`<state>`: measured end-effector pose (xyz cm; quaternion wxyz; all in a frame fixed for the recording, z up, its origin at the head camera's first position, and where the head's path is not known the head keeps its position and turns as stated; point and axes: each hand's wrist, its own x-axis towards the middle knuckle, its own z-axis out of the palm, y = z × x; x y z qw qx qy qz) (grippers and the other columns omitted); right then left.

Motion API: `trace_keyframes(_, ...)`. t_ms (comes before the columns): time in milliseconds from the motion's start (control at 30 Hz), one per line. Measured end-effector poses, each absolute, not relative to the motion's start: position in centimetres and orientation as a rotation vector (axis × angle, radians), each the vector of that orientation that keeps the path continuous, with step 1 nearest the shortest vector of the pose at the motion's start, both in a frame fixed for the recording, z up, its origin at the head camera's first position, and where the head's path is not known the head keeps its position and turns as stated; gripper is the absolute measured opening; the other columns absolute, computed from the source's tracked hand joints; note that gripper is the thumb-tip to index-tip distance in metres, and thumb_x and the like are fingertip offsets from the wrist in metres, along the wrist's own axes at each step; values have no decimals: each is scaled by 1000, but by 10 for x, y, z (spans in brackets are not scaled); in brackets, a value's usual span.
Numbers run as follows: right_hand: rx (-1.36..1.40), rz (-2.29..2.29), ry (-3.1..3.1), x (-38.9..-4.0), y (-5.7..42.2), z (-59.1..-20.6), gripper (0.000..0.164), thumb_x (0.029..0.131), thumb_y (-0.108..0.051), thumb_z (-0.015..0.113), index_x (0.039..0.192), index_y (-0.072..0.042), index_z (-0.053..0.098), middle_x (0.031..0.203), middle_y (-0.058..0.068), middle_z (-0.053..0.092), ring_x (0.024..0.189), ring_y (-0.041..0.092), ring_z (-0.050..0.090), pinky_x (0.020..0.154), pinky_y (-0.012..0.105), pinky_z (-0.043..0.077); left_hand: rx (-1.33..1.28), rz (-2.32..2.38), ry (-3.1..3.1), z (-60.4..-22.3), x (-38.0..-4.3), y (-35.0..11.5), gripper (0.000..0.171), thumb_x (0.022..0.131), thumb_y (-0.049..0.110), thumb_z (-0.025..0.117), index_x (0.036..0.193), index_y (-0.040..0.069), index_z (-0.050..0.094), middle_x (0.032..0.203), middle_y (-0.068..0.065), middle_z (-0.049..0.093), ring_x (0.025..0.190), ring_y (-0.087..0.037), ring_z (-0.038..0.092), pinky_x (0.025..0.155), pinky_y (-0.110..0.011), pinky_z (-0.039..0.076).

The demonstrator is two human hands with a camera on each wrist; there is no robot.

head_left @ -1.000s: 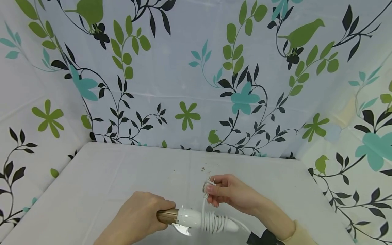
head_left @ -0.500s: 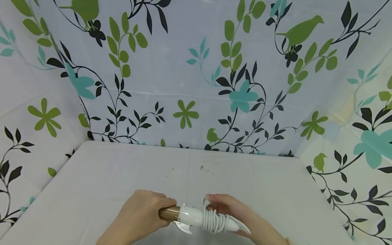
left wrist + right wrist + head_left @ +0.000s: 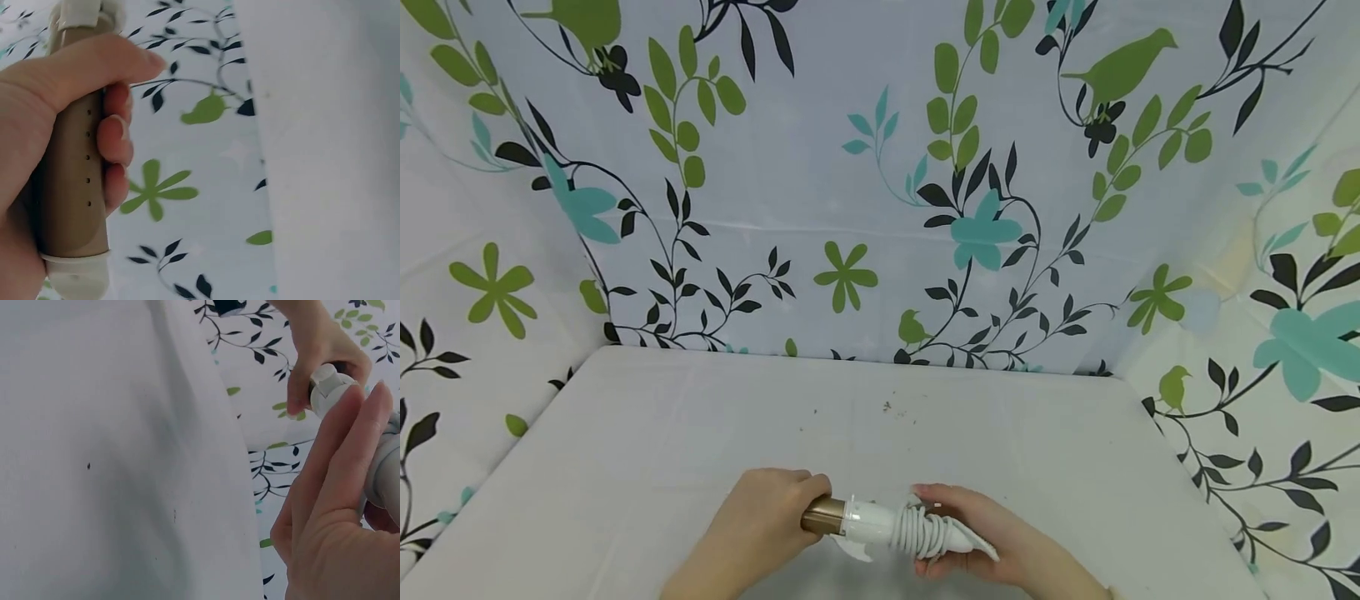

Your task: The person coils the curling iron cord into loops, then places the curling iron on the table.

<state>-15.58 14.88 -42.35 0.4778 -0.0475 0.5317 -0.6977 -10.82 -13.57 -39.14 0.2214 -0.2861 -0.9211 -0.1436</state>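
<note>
A curling iron [image 3: 870,525] with a gold barrel and a white handle lies level between my hands, low over the table. My left hand [image 3: 760,517] grips the barrel; the left wrist view shows its fingers wrapped round the gold barrel [image 3: 72,187], which has a row of small holes and a pale tip. White cord [image 3: 917,533] is wound in several turns round the handle. My right hand [image 3: 988,533] holds the handle at these turns, its fingers on the far side. The plug is hidden by the right hand. A white lever [image 3: 852,548] sticks out below the handle.
A white-covered table [image 3: 700,417] spreads out under the hands. Small dark specks [image 3: 887,407] dot its cover beyond the curling iron. A leaf- and bird-patterned curtain [image 3: 805,183] stands round the back and both sides.
My right hand, which held up the plug above the handle, has come down and closed round the wound cord. The loose cord trailing right is gone from view. The left hand keeps its grip.
</note>
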Motion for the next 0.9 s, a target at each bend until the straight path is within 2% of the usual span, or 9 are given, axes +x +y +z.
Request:
trace_keyframes(133, -149, -1674, 1423, -165, 151, -423, 46, 98, -42, 53, 121, -2, 52, 94, 8, 67, 71, 15, 71, 57, 19, 51, -765, -414, -2557, -404, -109, -129, 33, 57, 14, 89, 76, 19, 63, 63, 13, 56, 53, 3, 37, 52, -17, 35)
trace_keyframes(300, -256, -1645, 1464, -175, 156, -425, 35, 101, -38, 49, 112, -4, 52, 92, 9, 71, 71, 15, 70, 55, 19, 49, -754, -547, -2641, -414, -109, -127, 33, 65, 32, 90, 85, 21, 67, 72, 17, 60, 61, 5, 42, 57, -19, 41)
trace_keyframes(433, -291, -1628, 1541, -182, 157, -429, 40, 103, -36, 49, 118, 2, 51, 94, 11, 71, 72, 18, 72, 56, 22, 51, -802, -685, -2747, -419, -109, -131, 26, 75, 25, 83, 96, 20, 69, 79, 18, 59, 67, 3, 44, 62, -22, 43)
trace_keyframes(533, -315, -1596, 1660, -185, 156, -433, 48, 102, -37, 52, 122, 7, 51, 93, 12, 71, 72, 21, 72, 56, 25, 53, -849, -729, -2753, -426, -109, -134, 26, 76, 15, 81, 99, 17, 69, 82, 16, 59, 69, 2, 44, 64, -23, 43)
trace_keyframes(733, -425, -1457, 2044, -189, 151, -441, 36, 99, -36, 58, 108, -1, 64, 93, 3, 68, 85, 16, 63, 74, 30, 50, -910, -658, -2726, -444, -111, -136, 27, 79, 20, 81, 102, 12, 68, 86, 12, 60, 73, 1, 45, 68, -26, 44)
trace_keyframes(800, -446, -1397, 2162, -189, 149, -444, 32, 98, -35, 60, 107, -6, 67, 95, 1, 67, 89, 15, 57, 78, 31, 46, -938, -627, -2728, -449, -111, -137, 28, 80, 23, 79, 103, 11, 68, 85, 11, 59, 73, 0, 46, 68, -27, 44)
trace_keyframes(900, -448, -1323, 2277, -188, 146, -449, 33, 98, -36, 61, 113, -7, 68, 102, 1, 68, 95, 16, 57, 81, 34, 48, -958, -612, -2731, -455, -112, -138, 28, 82, 27, 78, 102, 9, 68, 85, 9, 59, 72, -1, 46, 66, -27, 44)
